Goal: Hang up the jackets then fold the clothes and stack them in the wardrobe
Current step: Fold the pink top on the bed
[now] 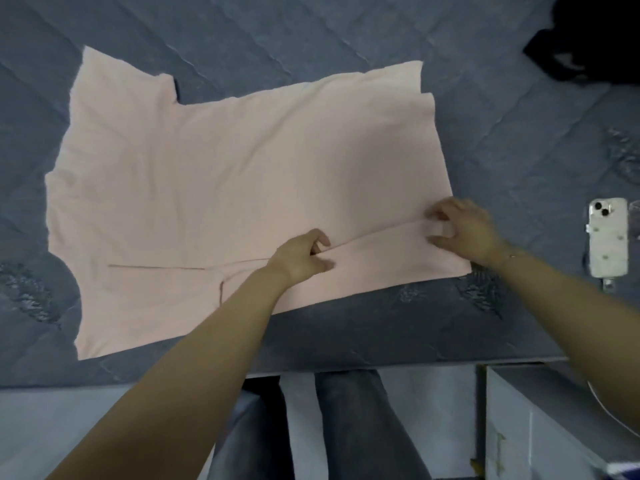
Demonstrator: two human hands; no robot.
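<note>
A pale pink short-sleeved cotton T-shirt (221, 174) lies spread flat on a bed covered with a blue-grey quilted bedspread (346, 32), its neck end and sleeves toward the left of the view and its hem toward the right. The near long edge of the shirt is raised into a low ridge that runs between the two hands. The left hand (303, 256) pinches this ridge near the middle of the shirt's near side, thumb and fingers curled round a fold of the fabric. The right hand (462, 230) grips the same ridge close to the hem corner, its fingers bent over the cloth and a thin bracelet showing at the wrist. Both forearms reach in bare from the lower edge of the view. To the right of the shirt, well apart from it, a white smartphone in a clear patterned case (608, 237) lies with its camera side up on the bedspread. In the far right corner sits a crumpled black garment (588, 39), too dark to tell what kind it is. Below the bed's edge the person's legs in dark grey jeans (356, 424) stand on a pale floor, beside a white cabinet (540, 420).
</note>
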